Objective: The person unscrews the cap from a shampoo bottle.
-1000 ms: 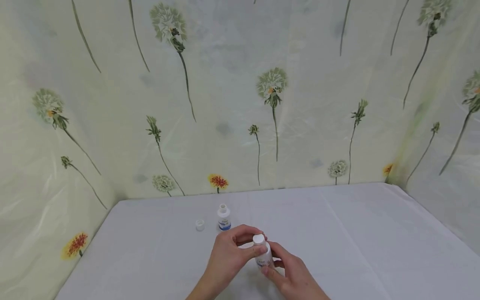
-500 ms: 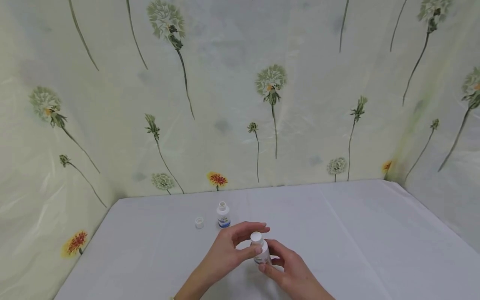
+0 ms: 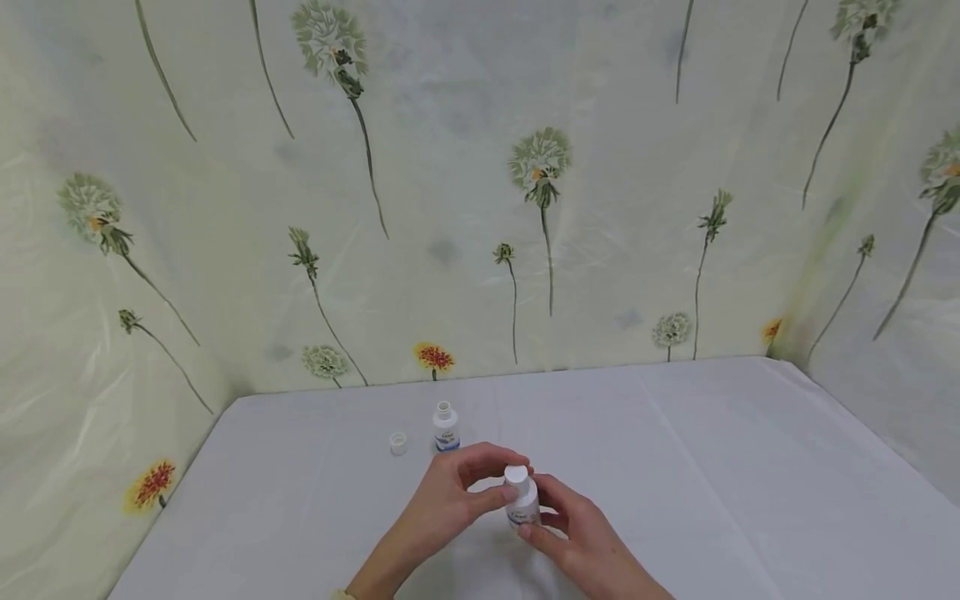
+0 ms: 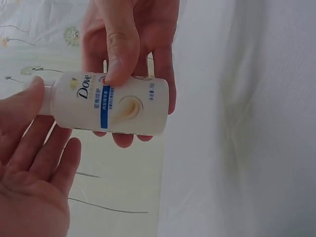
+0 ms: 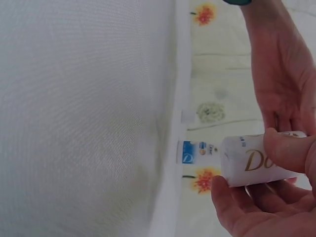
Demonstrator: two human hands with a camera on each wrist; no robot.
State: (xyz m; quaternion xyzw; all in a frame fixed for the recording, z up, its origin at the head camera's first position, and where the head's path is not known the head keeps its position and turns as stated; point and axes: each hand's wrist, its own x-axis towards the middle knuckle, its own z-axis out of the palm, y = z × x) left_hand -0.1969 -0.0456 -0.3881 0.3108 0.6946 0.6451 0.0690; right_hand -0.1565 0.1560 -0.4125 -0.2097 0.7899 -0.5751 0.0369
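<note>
A small white Dove bottle [image 3: 522, 505] stands nearly upright between my two hands, over the front of the table. My right hand [image 3: 583, 535] grips its body, thumb in front and fingers behind, as the left wrist view shows with the blue-striped label [image 4: 104, 106]. With thumb and fingertips my left hand [image 3: 447, 495] pinches the white cap [image 3: 516, 475] at the top. Parts of the cap are hidden by the left fingers. In the right wrist view, gold lettering shows on the bottle's side [image 5: 239, 160].
Behind the left hand stands a second white bottle [image 3: 446, 429], its neck uncapped. A loose white cap [image 3: 398, 443] lies to its left. White cloth covers the table [image 3: 660, 483], and a flower-printed curtain [image 3: 450, 208] rises along the back and sides.
Half a second ago the left fingers were spread away from the cap; now they have come back round it. The right hand keeps its grip on the bottle.
</note>
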